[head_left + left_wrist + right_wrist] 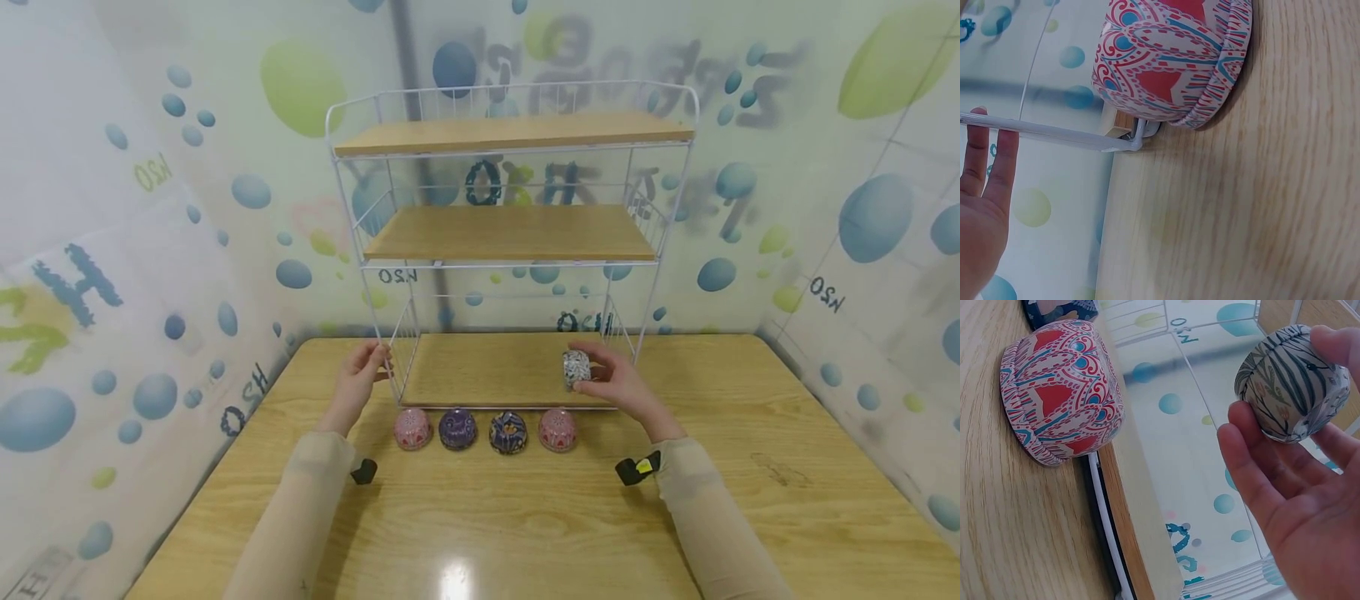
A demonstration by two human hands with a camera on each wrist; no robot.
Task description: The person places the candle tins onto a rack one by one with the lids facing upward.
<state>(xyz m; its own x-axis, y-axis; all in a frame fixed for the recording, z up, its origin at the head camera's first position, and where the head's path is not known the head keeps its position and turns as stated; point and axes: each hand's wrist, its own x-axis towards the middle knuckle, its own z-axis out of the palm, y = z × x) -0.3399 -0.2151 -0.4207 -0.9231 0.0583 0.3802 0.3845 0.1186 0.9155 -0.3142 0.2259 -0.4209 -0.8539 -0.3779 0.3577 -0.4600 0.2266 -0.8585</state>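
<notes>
My right hand holds a small white tin with a dark leaf pattern between thumb and fingers, over the right part of the bottom shelf. The tin is tilted on its side. At the left front post of a white wire rack, my left hand grips the metal with its fingertips. Its thumb is out of sight in the left wrist view. Along the rack's front edge stand a pink-red tin, a purple tin, a dark blue patterned tin and another pink-red tin.
The rack has three wooden boards: a top shelf, a middle shelf and a bottom shelf. Thin wire rails close its sides. It stands on a wooden table against patterned walls.
</notes>
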